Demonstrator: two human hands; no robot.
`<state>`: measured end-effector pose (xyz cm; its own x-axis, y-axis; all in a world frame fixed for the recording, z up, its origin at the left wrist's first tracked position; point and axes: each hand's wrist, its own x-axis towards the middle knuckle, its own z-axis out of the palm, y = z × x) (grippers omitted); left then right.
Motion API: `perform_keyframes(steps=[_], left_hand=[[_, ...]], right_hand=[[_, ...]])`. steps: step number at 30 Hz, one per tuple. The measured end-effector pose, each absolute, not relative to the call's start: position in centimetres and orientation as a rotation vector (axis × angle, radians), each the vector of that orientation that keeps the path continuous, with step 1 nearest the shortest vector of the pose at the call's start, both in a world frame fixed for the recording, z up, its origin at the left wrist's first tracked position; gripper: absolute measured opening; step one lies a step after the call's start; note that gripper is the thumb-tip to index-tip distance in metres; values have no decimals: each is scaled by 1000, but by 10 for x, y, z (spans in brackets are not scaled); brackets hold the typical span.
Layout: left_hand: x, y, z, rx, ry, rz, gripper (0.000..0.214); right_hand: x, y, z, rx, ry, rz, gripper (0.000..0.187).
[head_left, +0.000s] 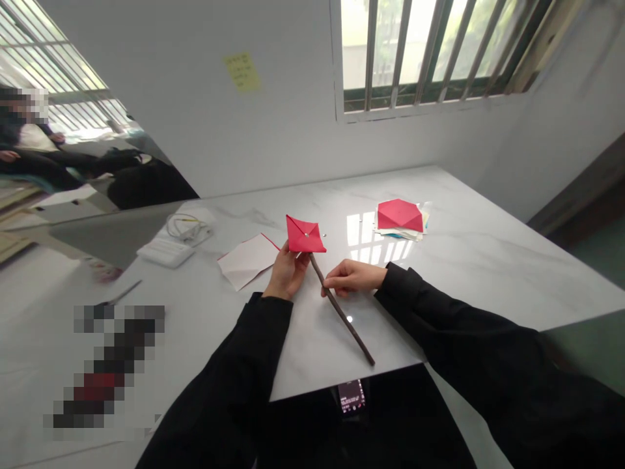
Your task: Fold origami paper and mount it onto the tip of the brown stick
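Black sleeves (219, 378) covered both forearms, running in from the bottom corners of the view. Just past the near table edge, a phone (350, 396) showed a lit screen, with most of it hidden by the table. The right hand (354, 277) lay across a thin twig (342, 316), its fingers (332, 281) curled against the wood in a grasp, the thumb out of sight. The twig slanted over the white marble table (469, 273), its lower end free above the surface. The left hand (288, 273) was clenched at the twig's top, holding a folded red paper (305, 236), and its fingers were mostly hidden behind the paper, so the exact grip was hard to make out.

Left of the hands lay a white paper (247, 260) with a red edge. Farther left were a white keypad (165, 252) and a tangled cable (188, 228). A pixelated blur (107, 365) hid whatever lay at the near left. To the right sat a stack of papers (399, 218) topped with red. Beyond, a yellow sticky note (241, 71) clung to the wall, below a barred window (430, 52).
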<state>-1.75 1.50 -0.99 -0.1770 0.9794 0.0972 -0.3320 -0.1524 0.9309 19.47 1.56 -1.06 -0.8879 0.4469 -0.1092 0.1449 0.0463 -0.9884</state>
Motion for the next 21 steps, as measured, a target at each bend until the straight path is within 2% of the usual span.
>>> perform_keyframes(steps=[5, 9, 13, 18, 21], left_hand=[[-19, 12, -9, 809, 969, 1460, 35], [-18, 5, -4, 840, 1006, 1220, 52], [-12, 0, -5, 985, 1036, 1222, 61], [-9, 0, -7, 976, 1067, 1253, 64], [-8, -1, -5, 986, 1095, 1246, 63]], right_hand=[[190, 16, -14, -749, -1940, 1771, 56], [190, 21, -17, -855, -1888, 1566, 50], [191, 21, -17, -956, -2013, 1452, 47], [193, 27, -24, -1146, -1843, 1330, 54], [194, 31, -28, -1177, -1632, 1294, 68]])
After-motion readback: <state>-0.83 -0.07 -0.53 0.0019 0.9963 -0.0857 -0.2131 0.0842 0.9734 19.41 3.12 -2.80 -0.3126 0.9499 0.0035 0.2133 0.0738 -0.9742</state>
